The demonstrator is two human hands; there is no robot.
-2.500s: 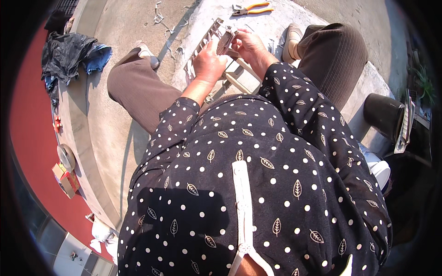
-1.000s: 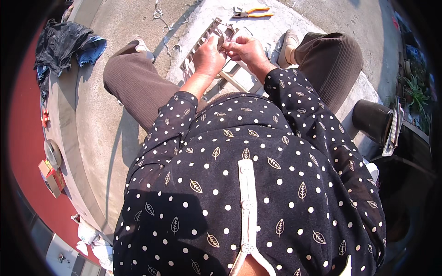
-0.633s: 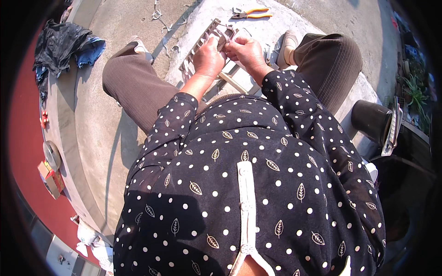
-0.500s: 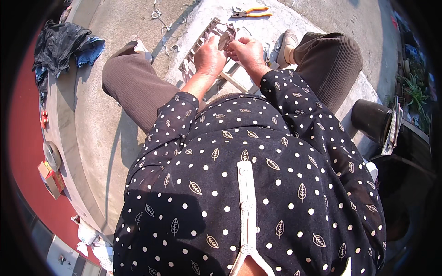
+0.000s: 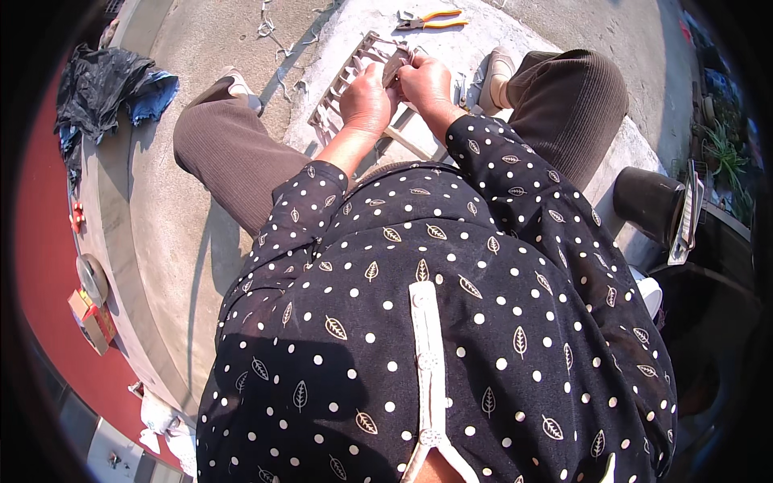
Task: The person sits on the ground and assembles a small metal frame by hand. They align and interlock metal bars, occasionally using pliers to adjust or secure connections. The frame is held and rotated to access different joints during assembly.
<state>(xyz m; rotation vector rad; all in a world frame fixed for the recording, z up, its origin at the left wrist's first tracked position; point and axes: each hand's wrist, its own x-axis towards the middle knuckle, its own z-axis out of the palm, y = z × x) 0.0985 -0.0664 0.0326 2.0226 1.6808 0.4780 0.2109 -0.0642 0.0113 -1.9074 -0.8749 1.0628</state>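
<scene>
Between my legs stands a small frame (image 5: 412, 143) with pale strips (image 5: 336, 98) wrapped along its left side. Over it, my left hand (image 5: 366, 106) and my right hand (image 5: 427, 84) are close together, fingers bent and closed. A flat grey-brown strip (image 5: 394, 68) shows between them, seemingly pinched by both hands. Fingertips and the strip's lower part are hidden behind my hands. Past the frame, pliers (image 5: 431, 21) with orange-yellow handles lie on the pale slab.
Loose pale scraps (image 5: 266, 29) litter the concrete at the far left. A black plastic bag (image 5: 105, 88) lies over blue cloth on the left ledge. At right stands a dark bucket (image 5: 646, 201); plants (image 5: 725, 153) grow beyond it. A cardboard box (image 5: 93, 320) sits at lower left.
My right hand has turned and come in closer to my left hand, its knuckles now more upward. More of the strip's flat face shows. The whole view has shifted slightly.
</scene>
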